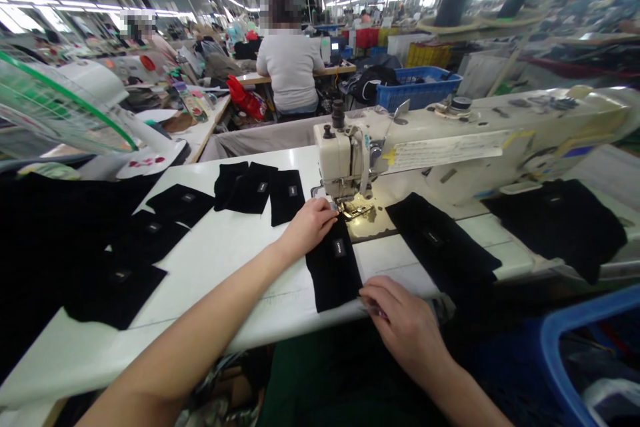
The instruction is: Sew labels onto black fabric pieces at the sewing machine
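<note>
A black fabric piece (pixel 327 280) with a small label lies on the white table, its far end at the needle area of the sewing machine (pixel 345 153). My left hand (pixel 313 221) is at that far end beside the presser foot, fingers pressed together on the fabric. Pinched at the piece's near right corner is my right hand (pixel 400 320), close to the table's front edge. To the right of the needle lies another labelled black piece (pixel 433 240), hanging over the edge. The fabric under my left fingers is partly hidden.
Several labelled black pieces (pixel 287 197) lie left of the machine, beside a dark cloth heap (pixel 45 233). Another black piece (pixel 560 220) rests at the right. A blue basket (pixel 555 340) stands at lower right, a fan (pixel 65 100) at left. A person in white (pixel 289 70) sits ahead.
</note>
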Available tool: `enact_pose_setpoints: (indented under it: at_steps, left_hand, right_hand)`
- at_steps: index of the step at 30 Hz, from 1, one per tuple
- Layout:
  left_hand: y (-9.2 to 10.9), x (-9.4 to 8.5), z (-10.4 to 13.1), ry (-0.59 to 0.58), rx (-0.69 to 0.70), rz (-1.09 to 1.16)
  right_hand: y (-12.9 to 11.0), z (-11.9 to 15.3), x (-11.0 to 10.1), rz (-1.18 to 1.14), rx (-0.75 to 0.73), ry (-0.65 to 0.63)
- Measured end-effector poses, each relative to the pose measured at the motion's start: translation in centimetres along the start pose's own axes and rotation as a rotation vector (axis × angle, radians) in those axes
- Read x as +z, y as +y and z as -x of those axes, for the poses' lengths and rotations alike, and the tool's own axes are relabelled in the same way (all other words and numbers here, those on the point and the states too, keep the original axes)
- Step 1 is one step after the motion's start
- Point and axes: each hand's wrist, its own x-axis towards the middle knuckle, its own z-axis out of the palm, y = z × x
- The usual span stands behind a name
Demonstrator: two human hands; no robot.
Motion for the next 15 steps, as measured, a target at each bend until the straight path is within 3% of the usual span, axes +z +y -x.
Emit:
enact_pose_setpoints:
  at_steps: [15]
  left_hand:
    - [-1.1, 0.5, 0.0, 0.070, 0.087, 0.097]
  right_hand:
    - [-0.2, -0.5, -0.3, 0.028, -0.013, -0.070]
